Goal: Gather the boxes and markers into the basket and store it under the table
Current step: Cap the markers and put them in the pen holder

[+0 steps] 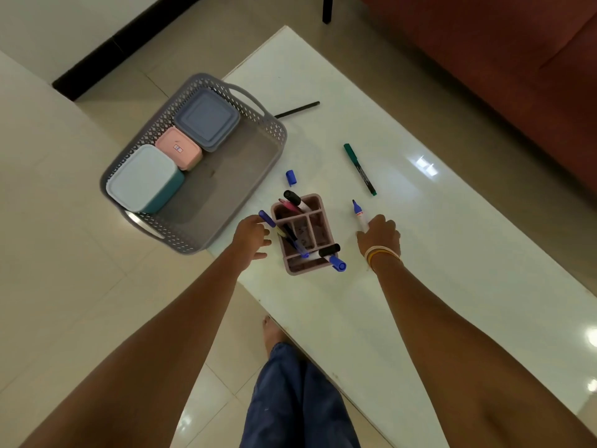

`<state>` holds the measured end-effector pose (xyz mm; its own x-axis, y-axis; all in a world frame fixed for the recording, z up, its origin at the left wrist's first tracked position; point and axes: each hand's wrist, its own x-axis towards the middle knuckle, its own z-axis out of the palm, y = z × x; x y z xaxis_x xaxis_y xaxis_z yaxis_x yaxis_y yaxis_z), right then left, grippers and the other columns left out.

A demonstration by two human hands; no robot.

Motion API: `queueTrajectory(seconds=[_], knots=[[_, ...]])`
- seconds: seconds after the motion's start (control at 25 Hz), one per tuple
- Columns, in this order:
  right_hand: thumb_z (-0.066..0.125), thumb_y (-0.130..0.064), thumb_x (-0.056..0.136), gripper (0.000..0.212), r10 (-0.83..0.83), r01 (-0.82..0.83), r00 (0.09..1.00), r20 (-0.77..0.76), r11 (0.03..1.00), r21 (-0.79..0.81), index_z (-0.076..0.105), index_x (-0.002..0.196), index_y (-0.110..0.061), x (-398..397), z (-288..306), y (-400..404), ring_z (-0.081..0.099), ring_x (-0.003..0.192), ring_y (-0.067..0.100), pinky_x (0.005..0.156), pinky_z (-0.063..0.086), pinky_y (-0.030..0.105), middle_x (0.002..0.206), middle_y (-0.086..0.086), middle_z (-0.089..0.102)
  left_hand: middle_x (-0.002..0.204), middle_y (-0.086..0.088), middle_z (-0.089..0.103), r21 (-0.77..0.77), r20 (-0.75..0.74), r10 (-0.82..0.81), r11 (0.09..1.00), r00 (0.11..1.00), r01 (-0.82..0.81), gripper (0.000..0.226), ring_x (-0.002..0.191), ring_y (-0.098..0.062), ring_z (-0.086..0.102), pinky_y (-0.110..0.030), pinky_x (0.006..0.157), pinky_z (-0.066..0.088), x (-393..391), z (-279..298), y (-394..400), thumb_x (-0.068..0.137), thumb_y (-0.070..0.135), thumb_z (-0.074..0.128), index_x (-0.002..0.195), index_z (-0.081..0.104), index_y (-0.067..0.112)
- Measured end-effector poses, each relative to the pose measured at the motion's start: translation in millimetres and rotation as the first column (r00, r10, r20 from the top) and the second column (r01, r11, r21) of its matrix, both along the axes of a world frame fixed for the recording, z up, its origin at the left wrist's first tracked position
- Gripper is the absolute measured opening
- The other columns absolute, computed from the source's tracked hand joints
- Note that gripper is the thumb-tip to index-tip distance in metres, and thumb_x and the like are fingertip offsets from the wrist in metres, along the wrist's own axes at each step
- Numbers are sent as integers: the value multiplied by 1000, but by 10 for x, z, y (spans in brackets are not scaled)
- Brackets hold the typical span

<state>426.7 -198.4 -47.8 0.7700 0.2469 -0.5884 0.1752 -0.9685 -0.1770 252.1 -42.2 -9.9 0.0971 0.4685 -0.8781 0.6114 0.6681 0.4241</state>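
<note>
A grey lattice basket [274, 147] sits on the white table's left corner. It holds a light blue box [142, 177], a pink box [179, 148] and a grey-blue box [206, 119]. A pink marker holder [318, 232] with several markers stands in front of me. My left hand [250, 236] holds a blue marker [267, 218] at the holder's left side. My right hand [379, 234] grips an uncapped blue marker [358, 213] on the table. A blue cap [291, 177], a green marker [359, 169] and a black marker [297, 109] lie loose.
The white table [436, 253] runs away to the right, its near edge beside my leg [290, 399]. A brown sofa [517, 59] stands beyond the table. Tiled floor [64, 253] lies to the left, with a dark table leg [327, 9] at the top.
</note>
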Motion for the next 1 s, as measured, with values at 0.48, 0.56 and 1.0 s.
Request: queueTrajectory(seconds=[0.48,0.56,1.0], knots=[[67,-17,86,20,-38,71,993,-112,949,307,61,100,-6,147,-12,727,56,80,21,73,49,28,90,7,60,91,-10,58,12,-55,-301,953,952,302,24,71,-17,53,-26,67,48,751,-192,584,92,31,60,99,53,9],[66,-14,86,19,-97,129,989,-112,937,324,62,100,-3,213,-69,699,54,80,20,76,49,30,88,5,58,91,-14,61,63,-43,-359,930,932,362,26,68,-21,56,-29,57,47,905,-268,611,93,32,58,94,51,7],[71,-23,81,15,-102,123,992,-68,866,485,59,89,-20,301,75,780,59,74,14,58,39,11,84,-4,63,106,-11,67,-69,259,41,997,965,-24,17,91,-22,67,-31,81,50,1375,-154,649,99,23,46,97,56,9]])
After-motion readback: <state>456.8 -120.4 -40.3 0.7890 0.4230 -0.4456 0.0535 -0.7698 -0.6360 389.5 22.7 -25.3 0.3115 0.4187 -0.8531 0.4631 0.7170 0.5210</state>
